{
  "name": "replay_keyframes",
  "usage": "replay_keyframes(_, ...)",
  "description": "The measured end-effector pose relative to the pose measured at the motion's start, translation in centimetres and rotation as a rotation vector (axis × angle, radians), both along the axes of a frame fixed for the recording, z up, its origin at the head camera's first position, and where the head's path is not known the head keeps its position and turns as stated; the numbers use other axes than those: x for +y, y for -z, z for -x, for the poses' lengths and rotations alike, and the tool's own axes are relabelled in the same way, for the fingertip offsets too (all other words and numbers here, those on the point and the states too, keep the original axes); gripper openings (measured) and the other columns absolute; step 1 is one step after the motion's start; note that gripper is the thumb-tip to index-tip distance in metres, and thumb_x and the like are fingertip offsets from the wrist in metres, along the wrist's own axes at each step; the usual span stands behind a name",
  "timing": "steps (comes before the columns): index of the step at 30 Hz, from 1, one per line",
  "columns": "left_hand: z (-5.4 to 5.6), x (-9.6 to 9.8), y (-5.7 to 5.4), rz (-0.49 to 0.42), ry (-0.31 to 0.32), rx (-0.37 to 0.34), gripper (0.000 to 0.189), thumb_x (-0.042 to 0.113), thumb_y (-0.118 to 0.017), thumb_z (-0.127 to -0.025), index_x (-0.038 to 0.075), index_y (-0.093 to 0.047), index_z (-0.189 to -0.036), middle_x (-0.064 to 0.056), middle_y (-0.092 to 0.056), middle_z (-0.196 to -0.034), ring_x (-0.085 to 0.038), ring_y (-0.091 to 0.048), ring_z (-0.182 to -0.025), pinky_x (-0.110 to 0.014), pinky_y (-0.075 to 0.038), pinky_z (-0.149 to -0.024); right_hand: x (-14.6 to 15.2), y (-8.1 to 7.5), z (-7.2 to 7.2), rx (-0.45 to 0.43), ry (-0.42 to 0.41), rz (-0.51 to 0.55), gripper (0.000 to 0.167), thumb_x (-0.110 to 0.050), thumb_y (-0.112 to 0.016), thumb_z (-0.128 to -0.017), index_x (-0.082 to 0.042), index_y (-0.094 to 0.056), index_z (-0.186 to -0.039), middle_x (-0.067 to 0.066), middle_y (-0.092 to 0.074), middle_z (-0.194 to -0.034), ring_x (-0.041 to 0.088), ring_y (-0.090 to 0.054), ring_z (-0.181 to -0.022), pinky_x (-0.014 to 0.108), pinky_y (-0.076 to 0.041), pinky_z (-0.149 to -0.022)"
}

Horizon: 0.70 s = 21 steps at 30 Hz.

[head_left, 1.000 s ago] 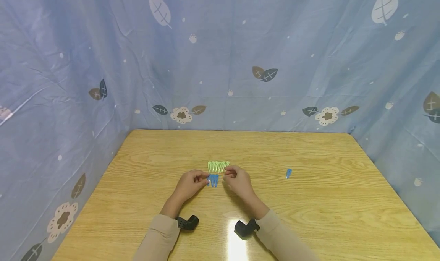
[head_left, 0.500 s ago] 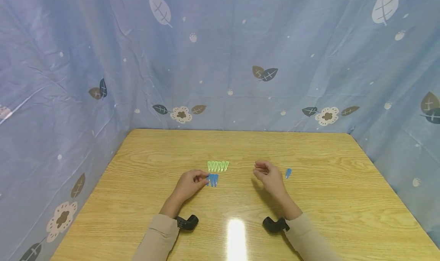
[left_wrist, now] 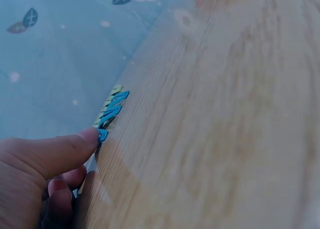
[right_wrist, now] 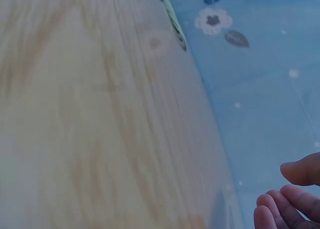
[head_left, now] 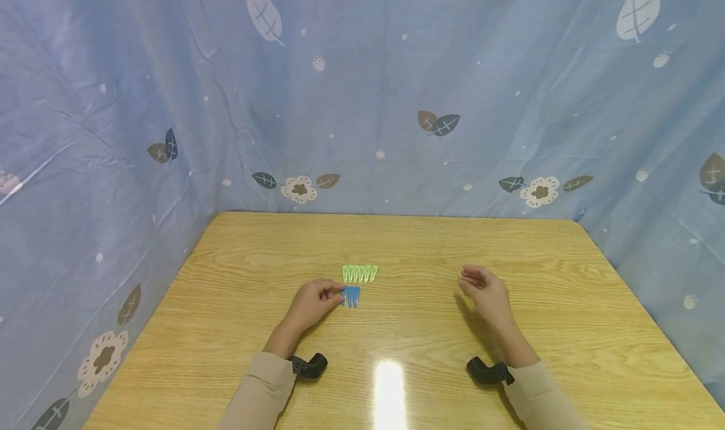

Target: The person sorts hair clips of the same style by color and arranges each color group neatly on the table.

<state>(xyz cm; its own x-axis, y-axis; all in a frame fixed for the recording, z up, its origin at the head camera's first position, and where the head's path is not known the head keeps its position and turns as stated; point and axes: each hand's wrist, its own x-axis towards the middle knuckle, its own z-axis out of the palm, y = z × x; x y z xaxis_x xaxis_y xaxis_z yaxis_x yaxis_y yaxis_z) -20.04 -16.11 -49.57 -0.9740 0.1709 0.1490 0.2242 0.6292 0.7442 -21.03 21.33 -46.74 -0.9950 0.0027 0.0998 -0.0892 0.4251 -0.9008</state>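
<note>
A short row of blue snap hair clips [head_left: 354, 296] lies on the table just in front of a row of green snap hair clips [head_left: 359, 274]. My left hand [head_left: 313, 303] pinches the leftmost blue clip between thumb and fingers. In the left wrist view the thumb [left_wrist: 70, 148] covers part of that blue clip [left_wrist: 102, 135]. Off to the right, my right hand [head_left: 488, 296] hovers over the table, its shadow below it. Thumb and loosely bent fingers [right_wrist: 280, 209] stand apart with nothing between them. The lone blue clip on that side is hidden by this hand.
The wooden table [head_left: 408, 329] has a bright light reflection near its front. A blue patterned curtain [head_left: 362, 90] closes off the back and both sides. Dark camera mounts [head_left: 310, 366] sit on the wrists.
My right hand has moved away from the clip rows to the right, covering the lone blue clip. My left hand has stayed at the blue row.
</note>
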Motion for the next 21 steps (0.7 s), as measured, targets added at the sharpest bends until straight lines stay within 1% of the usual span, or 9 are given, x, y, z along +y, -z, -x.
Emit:
replay_keyframes(2, 0.0, 0.0, 0.1, 0.004, 0.002, 0.003, 0.018, 0.018, -0.075, -0.084, 0.013, -0.075, -0.102, 0.008, -0.054, -0.073, -0.01, -0.046, -0.065, -0.024, -0.041, -0.058, 0.7, 0.1, -0.1, 0.002, 0.017, -0.002, 0.041, -0.011, -0.062, -0.094, 0.008, -0.052, -0.129, 0.025, -0.057, -0.123, 0.01, -0.059, -0.1, 0.011, -0.047, -0.077)
replay_keyframes(4, 0.1, 0.0, 0.1, 0.005, 0.004, 0.006, 0.018, 0.018, -0.074, -0.084, 0.013, -0.075, -0.101, 0.008, -0.054, -0.073, -0.01, -0.046, -0.065, -0.024, -0.041, -0.058, 1.4, 0.1, -0.2, 0.004, 0.03, -0.005, 0.041, -0.011, -0.061, -0.094, 0.009, -0.051, -0.129, 0.025, -0.057, -0.124, -0.003, -0.055, -0.095, 0.01, -0.047, -0.077)
replay_keyframes(6, 0.1, -0.1, 0.2, 0.005, 0.006, 0.01, 0.018, 0.018, -0.074, -0.084, 0.014, -0.075, -0.101, 0.008, -0.054, -0.073, -0.01, -0.046, -0.065, -0.024, -0.041, -0.058, 1.9, 0.2, -0.2, 0.002, 0.042, -0.015, 0.042, -0.011, -0.061, -0.094, 0.008, -0.051, -0.13, 0.025, -0.057, -0.124, -0.01, -0.052, -0.091, 0.008, -0.045, -0.077)
replay_keyframes(7, 0.1, -0.1, 0.2, 0.004, 0.006, 0.011, 0.018, 0.018, -0.074, -0.084, 0.014, -0.075, -0.101, 0.008, -0.054, -0.073, -0.009, -0.046, -0.065, -0.024, -0.041, -0.058, 2.1, 0.2, -0.2, 0.001, 0.046, -0.026, 0.042, -0.012, -0.061, -0.094, 0.008, -0.05, -0.13, 0.025, -0.056, -0.125, -0.011, -0.051, -0.091, 0.007, -0.044, -0.077)
replay_keyframes(13, 0.1, -0.1, 0.2, 0.006, 0.006, 0.014, 0.018, 0.019, -0.074, -0.084, 0.014, -0.075, -0.102, 0.008, -0.054, -0.073, -0.01, -0.046, -0.065, -0.024, -0.041, -0.058, 2.9, 0.6, -0.3, -0.04, 0.087, -0.054, 0.045, -0.015, -0.061, -0.095, 0.007, -0.049, -0.132, 0.024, -0.056, -0.127, -0.006, -0.052, -0.094, 0.005, -0.041, -0.077)
replay_keyframes(17, 0.0, -0.1, 0.2, 0.008, 0.009, 0.011, 0.018, 0.019, -0.074, -0.084, 0.014, -0.075, -0.102, 0.008, -0.054, -0.073, -0.01, -0.046, -0.065, -0.024, -0.041, -0.058, 3.0, 0.8, -0.2, -0.067, 0.109, -0.048, 0.045, -0.014, -0.062, -0.094, 0.007, -0.049, -0.131, 0.024, -0.056, -0.126, -0.01, -0.051, -0.09, 0.006, -0.042, -0.076)
replay_keyframes(19, 0.1, -0.1, 0.3, 0.009, 0.009, 0.011, 0.018, 0.019, -0.074, -0.084, 0.014, -0.075, -0.102, 0.008, -0.054, -0.072, -0.01, -0.046, -0.065, -0.024, -0.041, -0.058, 3.0, 0.8, -0.2, -0.072, 0.114, -0.047, 0.045, -0.014, -0.062, -0.094, 0.007, -0.049, -0.131, 0.025, -0.056, -0.126, 0.001, -0.058, -0.095, 0.007, -0.043, -0.075)
replay_keyframes(21, 0.1, -0.1, 0.2, 0.007, 0.009, 0.012, 0.018, 0.019, -0.074, -0.084, 0.014, -0.075, -0.101, 0.008, -0.053, -0.072, -0.01, -0.046, -0.065, -0.024, -0.041, -0.058, 3.0, 0.9, 0.0, -0.071, 0.112, -0.062, 0.045, -0.013, -0.062, -0.094, 0.008, -0.049, -0.131, 0.026, -0.056, -0.125, 0.015, -0.061, -0.102, 0.007, -0.044, -0.074)
